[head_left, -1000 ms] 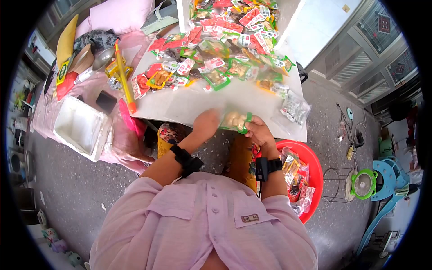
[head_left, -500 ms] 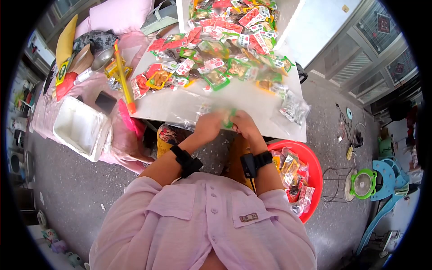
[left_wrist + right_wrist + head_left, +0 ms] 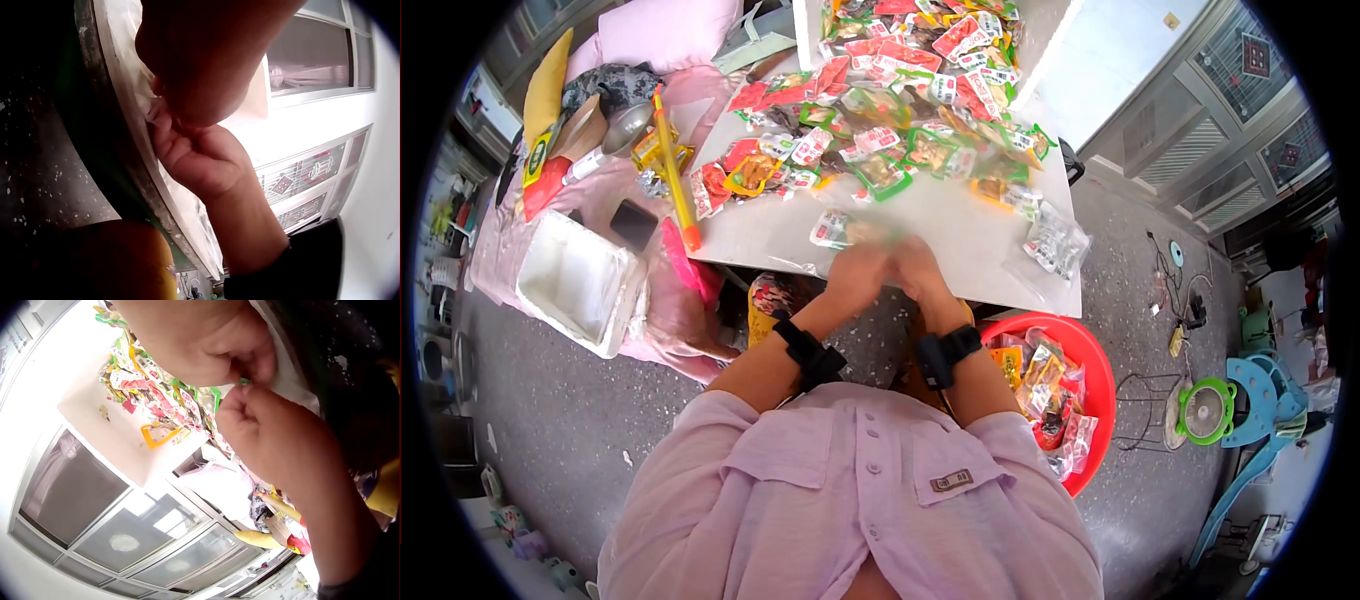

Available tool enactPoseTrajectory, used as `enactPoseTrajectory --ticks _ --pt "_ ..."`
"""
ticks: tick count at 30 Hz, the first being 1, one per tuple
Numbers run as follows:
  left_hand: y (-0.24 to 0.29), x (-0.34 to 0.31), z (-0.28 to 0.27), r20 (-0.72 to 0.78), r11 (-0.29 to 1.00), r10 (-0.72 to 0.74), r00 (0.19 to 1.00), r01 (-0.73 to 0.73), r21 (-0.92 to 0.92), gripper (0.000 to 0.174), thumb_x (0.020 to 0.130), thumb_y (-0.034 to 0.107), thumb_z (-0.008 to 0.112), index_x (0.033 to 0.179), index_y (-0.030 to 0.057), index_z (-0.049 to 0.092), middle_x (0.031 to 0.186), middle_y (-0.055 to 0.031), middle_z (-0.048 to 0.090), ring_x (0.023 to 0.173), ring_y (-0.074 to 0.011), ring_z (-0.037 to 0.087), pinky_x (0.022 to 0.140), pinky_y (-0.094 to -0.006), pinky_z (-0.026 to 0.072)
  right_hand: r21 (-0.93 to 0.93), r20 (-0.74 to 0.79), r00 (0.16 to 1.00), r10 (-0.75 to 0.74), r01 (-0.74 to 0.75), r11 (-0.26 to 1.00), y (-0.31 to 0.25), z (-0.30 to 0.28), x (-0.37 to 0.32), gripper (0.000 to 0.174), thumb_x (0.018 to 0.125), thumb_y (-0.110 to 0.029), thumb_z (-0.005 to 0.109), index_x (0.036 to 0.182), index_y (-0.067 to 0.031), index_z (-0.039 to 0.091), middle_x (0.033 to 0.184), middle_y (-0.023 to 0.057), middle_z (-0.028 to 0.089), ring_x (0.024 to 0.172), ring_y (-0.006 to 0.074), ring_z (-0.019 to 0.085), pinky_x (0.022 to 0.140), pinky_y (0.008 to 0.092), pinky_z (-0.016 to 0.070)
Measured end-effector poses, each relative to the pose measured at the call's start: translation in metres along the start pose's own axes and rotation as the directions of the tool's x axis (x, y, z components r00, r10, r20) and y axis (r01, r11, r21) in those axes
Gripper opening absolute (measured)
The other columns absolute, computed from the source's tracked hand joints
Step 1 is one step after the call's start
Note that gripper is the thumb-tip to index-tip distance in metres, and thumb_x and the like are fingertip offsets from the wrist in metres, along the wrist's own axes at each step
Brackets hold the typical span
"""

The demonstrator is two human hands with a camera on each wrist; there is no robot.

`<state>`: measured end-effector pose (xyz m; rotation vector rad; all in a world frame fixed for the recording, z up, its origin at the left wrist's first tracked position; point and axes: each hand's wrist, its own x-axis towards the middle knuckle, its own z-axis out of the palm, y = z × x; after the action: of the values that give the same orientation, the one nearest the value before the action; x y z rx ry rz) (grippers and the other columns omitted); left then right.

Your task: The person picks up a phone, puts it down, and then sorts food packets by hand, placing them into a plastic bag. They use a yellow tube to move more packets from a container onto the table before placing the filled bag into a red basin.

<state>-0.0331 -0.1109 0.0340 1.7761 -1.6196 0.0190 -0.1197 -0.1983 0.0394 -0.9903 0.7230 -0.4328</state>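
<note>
Tearing at a plastic food pouch mid-frame, I'd guess: left hand and right hand both pinching its edge, so next probably needs a firm pull.

head view: packet blurred, partly behind left hand, right hand fingertips hidden, pack labels too small to read, white box top-cropped

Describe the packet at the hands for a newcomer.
Find the pale table with a packet heap. At its near edge, the left hand meets the right hand; the packet pokes out just beyond them, white-labelled end leftward. It alone is at the hands, apart from the heap.
</note>
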Motion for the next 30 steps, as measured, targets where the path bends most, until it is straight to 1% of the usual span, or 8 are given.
enactPoseTrajectory --ticks 4,10,13,15,18,24,27,30 --pt "-0.010 -0.002 0.002 -0.078 0.998 0.060 0.995 -0.061 -0.014 0.002 0.068 0.007 0.049 0.069 0.0056 0.048 0.066 -0.0139 0.050 0.065 -0.0322 0.049 0.056 -0.0408 0.0395 0.033 0.073 0.997 0.031 -0.033 0.999 -0.016 0.012 -0.018 0.015 0.074 -0.001 0.044 0.086 -0.0004 0.052 0.075 0.0079 0.055 0.064 0.0138 0.053 0.049 0.0223 0.0439" --pt "-0.014 0.008 -0.007 -0.042 0.998 -0.054 0.998 0.052 -0.041 0.007 0.069 0.012 0.051 0.073 0.0065 0.050 0.068 -0.0129 0.050 0.068 -0.0311 0.049 0.059 -0.0404 0.0400 -0.449 -0.016 0.994 -0.110 0.091 0.889 0.015 -0.035 0.013 0.020 0.076 -0.009 0.046 0.094 0.0008 0.049 0.082 0.0097 0.053 0.063 0.0138 0.052 0.050 0.0233 0.0419" --pt "-0.030 0.040 -0.008 -0.069 0.984 -0.086 0.994 0.095 0.148 0.012 0.066 0.012 0.052 0.077 0.0066 0.052 0.074 -0.0118 0.051 0.075 -0.0295 0.049 0.062 -0.0385 0.0398 -0.291 -0.129 0.977 -0.167 0.124 0.949 0.009 -0.029 0.004 0.022 0.077 -0.012 0.047 0.095 0.0011 0.048 0.075 0.0086 0.053 0.059 0.0126 0.051 0.048 0.0229 0.0402" --pt "-0.041 0.059 -0.007 -0.077 0.960 -0.053 0.996 0.072 0.269 0.017 0.063 0.010 0.053 0.079 0.0069 0.054 0.082 -0.0106 0.052 0.082 -0.0277 0.048 0.065 -0.0368 0.0391 -0.215 -0.192 0.956 -0.224 0.182 0.960 0.006 -0.020 -0.001 0.012 0.075 -0.010 0.046 0.082 -0.0006 0.049 0.063 0.0050 0.050 0.051 0.0104 0.045 0.044 0.0221 0.0365" --pt "-0.052 0.075 0.003 -0.139 0.881 0.164 0.977 -0.082 0.465 0.022 0.060 0.010 0.053 0.082 0.0078 0.055 0.092 -0.0082 0.050 0.091 -0.0250 0.045 0.071 -0.0346 0.0368 -0.194 -0.182 0.956 -0.230 0.195 0.961 0.007 -0.023 -0.003 0.009 0.074 -0.009 0.046 0.076 -0.0016 0.050 0.058 0.0036 0.049 0.047 0.0096 0.043 0.043 0.0216 0.0349" --pt "-0.064 0.094 0.013 0.092 0.844 0.174 0.980 -0.196 0.500 0.018 0.061 0.011 0.053 0.079 0.0089 0.055 0.090 -0.0064 0.051 0.090 -0.0240 0.047 0.071 -0.0347 0.0378 -0.158 -0.159 0.964 -0.215 0.190 0.969 0.013 -0.031 0.002 0.012 0.076 -0.009 0.047 0.083 -0.0009 0.049 0.059 0.0045 0.051 0.048 0.0106 0.044 0.044 0.0214 0.0356" --pt "-0.058 0.106 0.006 0.081 0.873 0.039 0.996 -0.073 0.482 0.012 0.062 0.008 0.052 0.074 0.0074 0.053 0.078 -0.0091 0.053 0.078 -0.0263 0.051 0.063 -0.0364 0.0410 -0.113 -0.171 0.967 -0.187 0.169 0.979 0.007 -0.031 -0.004 0.012 0.076 -0.009 0.048 0.085 -0.0012 0.049 0.064 0.0056 0.052 0.053 0.0108 0.046 0.046 0.0213 0.0371" --pt "-0.051 0.114 -0.012 -0.186 0.960 0.097 0.978 -0.043 0.275 0.006 0.066 0.008 0.050 0.072 0.0060 0.050 0.066 -0.0121 0.051 0.066 -0.0299 0.051 0.057 -0.0394 0.0413 -0.192 -0.196 0.907 -0.372 0.336 0.922 0.012 -0.039 0.003 0.017 0.075 -0.009 0.050 0.090 -0.0005 0.048 0.070 0.0071 0.054 0.058 0.0141 0.050 0.050 0.0239 0.0408"
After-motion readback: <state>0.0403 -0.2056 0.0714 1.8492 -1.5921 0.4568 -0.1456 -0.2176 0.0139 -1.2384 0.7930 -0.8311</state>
